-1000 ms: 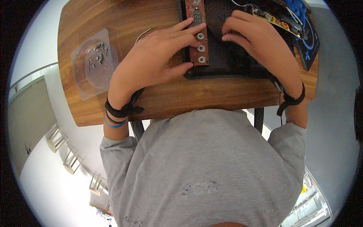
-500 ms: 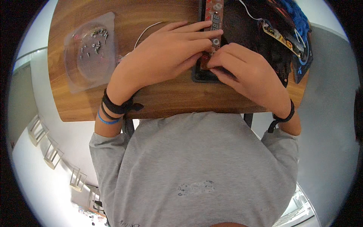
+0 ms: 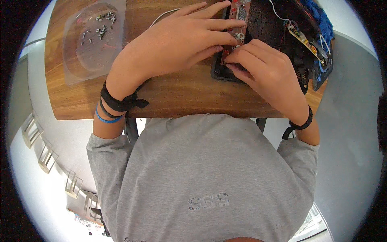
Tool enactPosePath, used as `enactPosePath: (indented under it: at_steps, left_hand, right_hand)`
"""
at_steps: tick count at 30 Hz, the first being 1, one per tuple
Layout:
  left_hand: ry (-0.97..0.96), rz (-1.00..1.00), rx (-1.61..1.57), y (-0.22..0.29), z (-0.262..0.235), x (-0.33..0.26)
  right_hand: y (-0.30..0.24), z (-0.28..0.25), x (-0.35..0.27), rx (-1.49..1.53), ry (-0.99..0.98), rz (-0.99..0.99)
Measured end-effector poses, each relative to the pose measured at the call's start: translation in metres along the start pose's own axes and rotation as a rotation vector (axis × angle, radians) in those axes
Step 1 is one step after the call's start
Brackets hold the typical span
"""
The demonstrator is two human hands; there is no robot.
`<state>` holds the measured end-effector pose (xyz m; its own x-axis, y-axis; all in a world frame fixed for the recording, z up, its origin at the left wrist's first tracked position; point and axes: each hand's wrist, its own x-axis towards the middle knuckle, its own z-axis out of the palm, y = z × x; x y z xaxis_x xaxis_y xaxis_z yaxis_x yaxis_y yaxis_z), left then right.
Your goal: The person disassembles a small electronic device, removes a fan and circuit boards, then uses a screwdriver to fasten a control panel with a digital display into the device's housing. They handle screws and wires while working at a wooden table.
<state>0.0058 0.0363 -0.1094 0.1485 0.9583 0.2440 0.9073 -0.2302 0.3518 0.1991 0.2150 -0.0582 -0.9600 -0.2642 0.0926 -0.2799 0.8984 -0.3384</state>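
Red circuit board [image 3: 237,24] lies over the black device housing [image 3: 225,74] at the table's [image 3: 181,97] far edge, right of centre. Left hand [image 3: 177,44] lies flat across it, fingers spread and extended; right hand [image 3: 268,72] has fingertips pinched together on the board's near end. Board looks light, stiff and fragile, so grip by bare edges, not components; loose screws sit on the clear plastic sheet [image 3: 90,44] at the far-left corner.
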Motion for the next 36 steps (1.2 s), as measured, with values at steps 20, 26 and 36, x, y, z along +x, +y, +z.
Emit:
enactPosePath:
  at_steps: [20,26,36]
  left_hand:
    - [0.047,0.029,-0.045,0.000,-0.008,-0.007]
    - [0.061,0.055,-0.034,0.000,-0.008,-0.007]
    - [0.083,-0.001,-0.024,0.004,-0.008,-0.008]
  right_hand:
    - [-0.005,0.000,0.002,-0.074,-0.027,-0.003]
    - [-0.008,0.002,0.004,-0.061,-0.013,0.036]
    - [-0.006,-0.001,0.006,-0.128,0.006,0.023]
